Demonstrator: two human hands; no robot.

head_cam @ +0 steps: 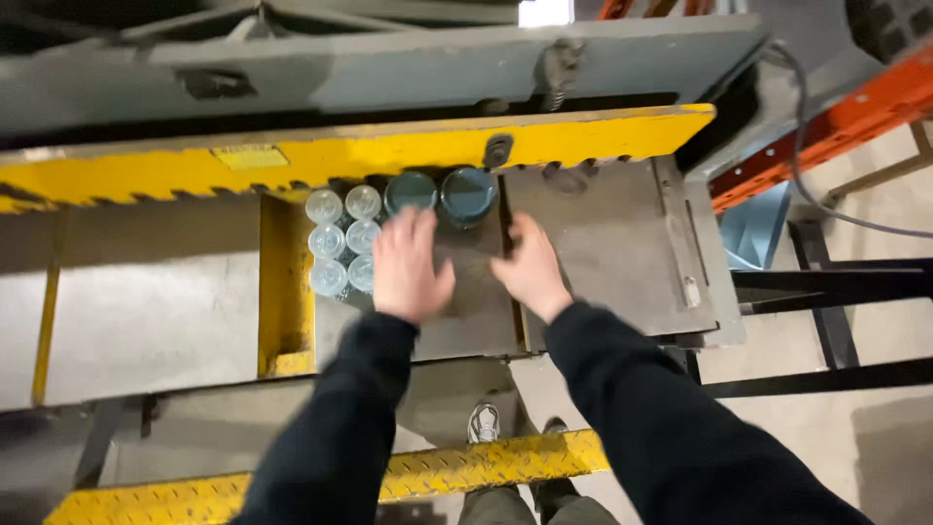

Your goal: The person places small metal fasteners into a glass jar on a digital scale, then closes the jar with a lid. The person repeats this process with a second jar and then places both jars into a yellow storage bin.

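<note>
Left hand (410,264): open, palm down, fingers spread, holding nothing; fingertips just short of the dark-lidded jars (439,193). The jars stand as a pair at its twelve to one o'clock, row running nine to three, against the yellow guard bar (603,136). Clear jars (342,240) lie at its nine o'clock. Right hand (530,267): open, empty, on the grey plate (603,253); jars at its eleven o'clock. Left hand is nearer.

an industrial workshop or factory floor: a worn grey steel machine bed (603,253) with a chipped yellow-painted guard bar (389,146), a yellow tread-plate step (428,472), orange steel racking beams (836,122) and a bare concrete floor (875,428).
</note>
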